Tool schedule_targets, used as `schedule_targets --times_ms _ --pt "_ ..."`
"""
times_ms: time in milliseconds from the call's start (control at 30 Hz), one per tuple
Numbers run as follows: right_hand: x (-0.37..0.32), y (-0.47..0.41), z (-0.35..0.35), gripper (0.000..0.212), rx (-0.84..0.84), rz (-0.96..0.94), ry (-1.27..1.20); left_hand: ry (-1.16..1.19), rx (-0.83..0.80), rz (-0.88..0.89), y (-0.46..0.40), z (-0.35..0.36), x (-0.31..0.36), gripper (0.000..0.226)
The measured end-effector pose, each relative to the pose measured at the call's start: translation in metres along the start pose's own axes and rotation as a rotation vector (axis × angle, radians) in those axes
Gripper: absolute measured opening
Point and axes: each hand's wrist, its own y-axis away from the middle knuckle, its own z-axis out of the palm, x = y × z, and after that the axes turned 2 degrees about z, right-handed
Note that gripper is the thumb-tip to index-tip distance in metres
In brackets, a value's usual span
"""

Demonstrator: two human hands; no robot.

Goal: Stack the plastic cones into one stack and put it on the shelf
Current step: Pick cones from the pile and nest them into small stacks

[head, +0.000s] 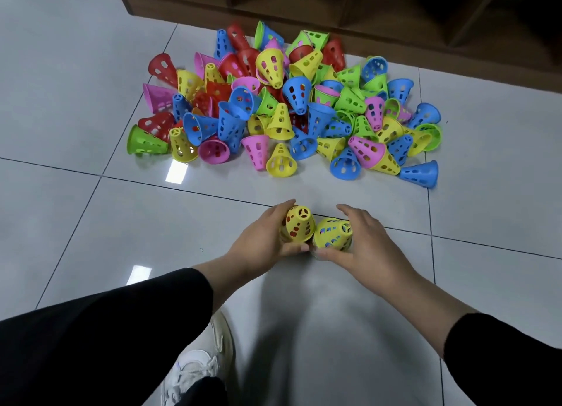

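While the heap of loose cones (282, 101) lies almost whole on the tiled floor (76, 192), stacking has, by my judgement, barely begun. Nearer the person than the heap, the left hand (261, 241) curls round a yellow cone (298, 227) showing red through its holes, and the right hand (362, 238) wraps another yellow cone (333, 233) showing blue; the two cones touch. Nearly every cone remains to be nested. Beyond the heap stands the wooden shelf (304, 7), so the heap itself lies between stack and shelf. A white shoe (197, 366) sits nearest the person.
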Motion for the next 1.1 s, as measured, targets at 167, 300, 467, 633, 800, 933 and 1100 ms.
schedule_targets --times_ms 167,300,467,633,800,933,1100 --pt "-0.005 -0.021 -0.023 0.055 0.173 -0.040 -0.127 -0.001 0.108 -0.041 0.003 -0.026 -0.019 0.072" --pt "0.003 -0.074 -0.030 0.045 0.174 0.071 -0.127 -0.079 0.238 -0.097 -0.041 -0.047 -0.022 0.052" --pt "0.025 -0.133 -0.029 0.060 0.038 0.237 -0.124 -0.253 0.160 -0.061 -0.106 -0.058 -0.009 0.051" --pt "0.030 -0.164 -0.019 0.065 -0.145 0.271 0.062 -0.418 0.017 -0.143 -0.147 -0.045 -0.006 0.049" --pt "0.028 -0.177 -0.005 0.036 0.023 0.302 -0.058 -0.412 0.078 -0.218 -0.160 -0.036 -0.011 0.041" --pt "0.030 -0.179 0.004 0.062 0.013 0.416 -0.098 -0.297 0.103 -0.335 -0.163 -0.034 -0.010 0.044" --pt "0.026 -0.171 0.005 0.072 -0.038 0.497 -0.192 -0.047 0.087 -0.515 -0.167 -0.031 -0.006 0.065"
